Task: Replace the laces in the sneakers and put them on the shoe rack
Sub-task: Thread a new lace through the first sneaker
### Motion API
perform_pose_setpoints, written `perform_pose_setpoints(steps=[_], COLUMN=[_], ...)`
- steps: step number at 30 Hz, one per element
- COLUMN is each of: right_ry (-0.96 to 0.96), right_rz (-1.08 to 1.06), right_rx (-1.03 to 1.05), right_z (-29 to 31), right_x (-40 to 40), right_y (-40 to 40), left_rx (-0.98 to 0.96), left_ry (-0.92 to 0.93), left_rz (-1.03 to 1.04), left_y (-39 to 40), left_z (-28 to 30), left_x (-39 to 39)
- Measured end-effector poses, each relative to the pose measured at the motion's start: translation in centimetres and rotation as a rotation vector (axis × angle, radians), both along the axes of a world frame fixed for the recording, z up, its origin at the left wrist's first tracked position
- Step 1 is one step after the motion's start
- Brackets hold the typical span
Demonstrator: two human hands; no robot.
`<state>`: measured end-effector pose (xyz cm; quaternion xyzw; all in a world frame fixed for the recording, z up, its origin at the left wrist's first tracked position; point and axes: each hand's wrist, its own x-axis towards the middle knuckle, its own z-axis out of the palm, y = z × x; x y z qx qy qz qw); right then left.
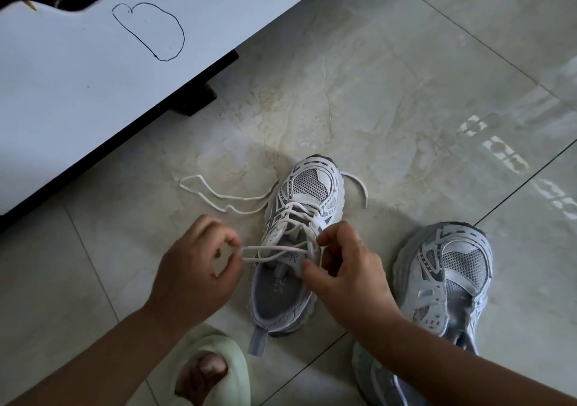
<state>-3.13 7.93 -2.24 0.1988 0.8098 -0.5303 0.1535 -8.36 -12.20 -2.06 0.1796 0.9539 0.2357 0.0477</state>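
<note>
Sneaker of white and grey mesh (299,243), the laced one, stands on the pale marble-look floor tile (406,78), toe pointing away from the person, and everything else is placed from it. A thin white cord lace (274,251) crosses its eyelets; loose tails trail on the tile to its left and past its toe on the right. Just left of its tongue, the left hand (193,268) pinches two strands between thumb and forefinger, pulled taut sideways. Over its right eyelet row, the right hand (346,268) curls thumb and fingers at the crossings, apparently gripping a strand. To its right lies the matching grey sneaker (449,281), seemingly unlaced. The lace looks light, limp and slippery, best held near the tip; the shoe looks light, its upper soft, and is best steadied at the collar.
</note>
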Motion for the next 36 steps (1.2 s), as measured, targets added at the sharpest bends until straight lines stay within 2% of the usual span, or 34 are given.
perform_pose_setpoints(steps=[2, 6, 15, 17, 20, 24, 27, 31, 33, 36], right_ry=[0.026, 0.055, 0.067, 0.07, 0.089, 0.107, 0.157, 0.207, 0.217, 0.228], right_rz=[-0.014, -0.028, -0.081, -0.034, 0.138, 0.217, 0.25, 0.284, 0.283, 0.275], right_rx=[-0.024, -0.036, -0.064, -0.028, 0.114, 0.217, 0.193, 0.208, 0.205, 0.211], right_z=[0.0, -0.2, -0.1, -0.1, -0.3, -0.4, -0.4, -0.3, -0.4, -0.7], right_x=[0.0, -0.2, -0.1, -0.1, 0.0, -0.6, -1.0, -1.1, -1.0, -0.5], right_y=[0.0, 0.0, 0.0, 0.0, 0.1, 0.6, 0.8, 1.0, 1.2, 1.8], left_rx=[0.026, -0.038, -0.17, -0.127, 0.02, 0.133, -0.024, -0.25, -0.216, -0.053], left_ry=[0.017, 0.11, 0.249, 0.212, 0.022, -0.186, -0.111, 0.098, 0.122, 0.037], left_rz=[-0.113, -0.302, -0.207, -0.212, -0.245, -0.127, -0.196, -0.276, -0.3, -0.32], left_y=[1.8, 5.1, 2.9, 2.5, 2.8, 3.4, 4.1, 5.2, 5.3, 5.1], left_z=[0.1, 0.4, 0.7, 0.5, 0.6, 1.2, 1.1, 0.5, 0.3, 0.6], left_x=[-0.1, -0.2, -0.4, -0.5, -0.2, 0.2, 0.3, 0.2, -0.1, -0.6])
